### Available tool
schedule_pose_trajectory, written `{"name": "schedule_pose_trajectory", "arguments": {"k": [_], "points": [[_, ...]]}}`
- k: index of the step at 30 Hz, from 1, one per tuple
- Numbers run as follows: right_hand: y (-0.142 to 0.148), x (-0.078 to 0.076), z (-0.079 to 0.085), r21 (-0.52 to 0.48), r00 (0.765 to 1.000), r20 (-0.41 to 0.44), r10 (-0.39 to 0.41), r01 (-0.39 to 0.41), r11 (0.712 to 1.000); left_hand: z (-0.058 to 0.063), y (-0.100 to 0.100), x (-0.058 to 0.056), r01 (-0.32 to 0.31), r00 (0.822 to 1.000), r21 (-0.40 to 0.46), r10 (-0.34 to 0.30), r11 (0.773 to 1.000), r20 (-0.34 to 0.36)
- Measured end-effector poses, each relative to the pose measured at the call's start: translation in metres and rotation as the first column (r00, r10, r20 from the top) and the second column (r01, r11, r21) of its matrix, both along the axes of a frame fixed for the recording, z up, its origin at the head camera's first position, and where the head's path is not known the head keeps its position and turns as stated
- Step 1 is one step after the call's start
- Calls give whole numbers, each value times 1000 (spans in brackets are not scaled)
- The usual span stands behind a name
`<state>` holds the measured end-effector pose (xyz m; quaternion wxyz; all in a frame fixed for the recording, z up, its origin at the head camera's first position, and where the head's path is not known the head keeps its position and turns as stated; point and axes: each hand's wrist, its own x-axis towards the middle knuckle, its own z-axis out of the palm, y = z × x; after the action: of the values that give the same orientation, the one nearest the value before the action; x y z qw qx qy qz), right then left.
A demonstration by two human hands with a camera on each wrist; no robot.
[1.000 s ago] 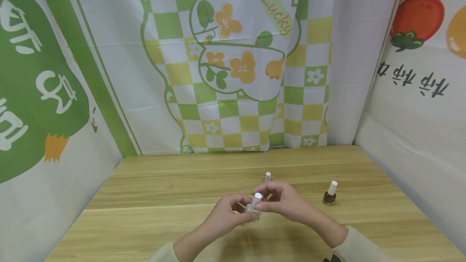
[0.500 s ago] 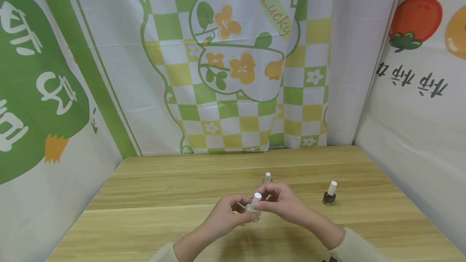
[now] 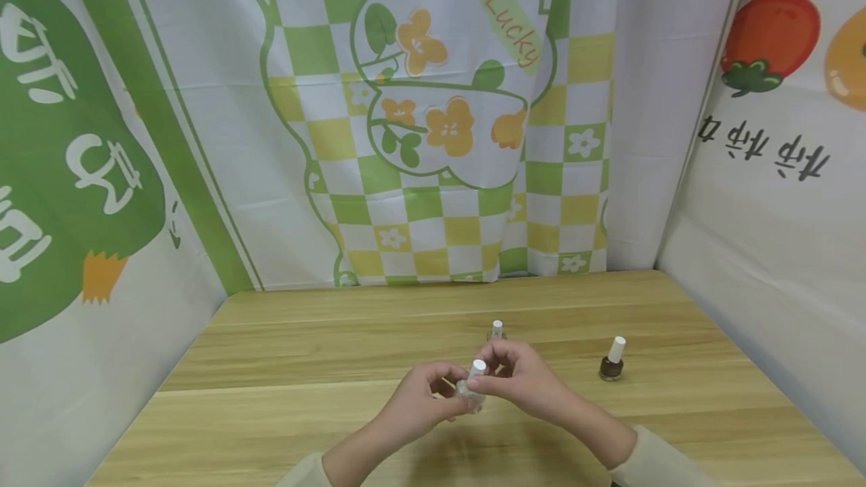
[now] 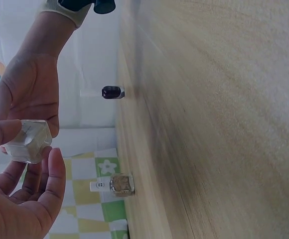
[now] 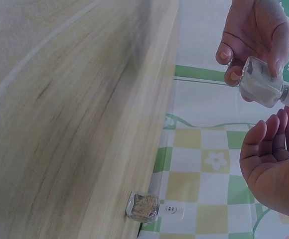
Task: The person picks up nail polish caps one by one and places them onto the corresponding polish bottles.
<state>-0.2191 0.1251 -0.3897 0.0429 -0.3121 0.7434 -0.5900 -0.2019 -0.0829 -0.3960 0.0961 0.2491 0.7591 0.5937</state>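
Note:
A small clear glass nail polish bottle (image 5: 259,85) with pale contents and a white cap (image 3: 478,368) is held tilted above the table. My left hand (image 3: 418,406) grips its glass body between thumb and fingers. At the cap, my right hand (image 3: 529,380) pinches with thumb and fingertips; the cap still sits on the bottle's neck. In the left wrist view the bottle's flat base (image 4: 37,142) faces the camera, while the cap is hidden there behind the body and fingers.
Behind my right hand stands a second nail polish bottle (image 4: 122,184) with beige contents and a white cap. Farther right is a dark brown nail polish bottle (image 3: 612,368), upright. The wooden table (image 3: 304,344) ends at a patterned curtain (image 3: 419,231).
My right thumb has slid a little left across the cap, and the right wrist and forearm have shifted slightly left. The left hand and the bottle stay almost in place.

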Motion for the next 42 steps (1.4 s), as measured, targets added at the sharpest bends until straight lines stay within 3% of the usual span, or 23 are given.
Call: {"name": "schedule_pose_trajectory", "arguments": {"k": [6,14,21,31,42], "points": [[-3,2,1,26,998,12,-54,54,998,0,0,0,-14,1000,-1,14,1000,4],[-5,5,4,46,996,46,-81,79,996,0,-1,0,-18,1000,-5,18,1000,8],[-6,5,2,64,995,28,-96,94,994,0,-1,0,-22,1000,-11,22,1000,4],[2,1,4,-21,1000,26,6,-5,1000,4,-1,1,-34,999,7,34,999,33],[5,-2,5,-28,992,70,102,-101,995,1,-2,0,-12,999,17,12,1000,30]]}}
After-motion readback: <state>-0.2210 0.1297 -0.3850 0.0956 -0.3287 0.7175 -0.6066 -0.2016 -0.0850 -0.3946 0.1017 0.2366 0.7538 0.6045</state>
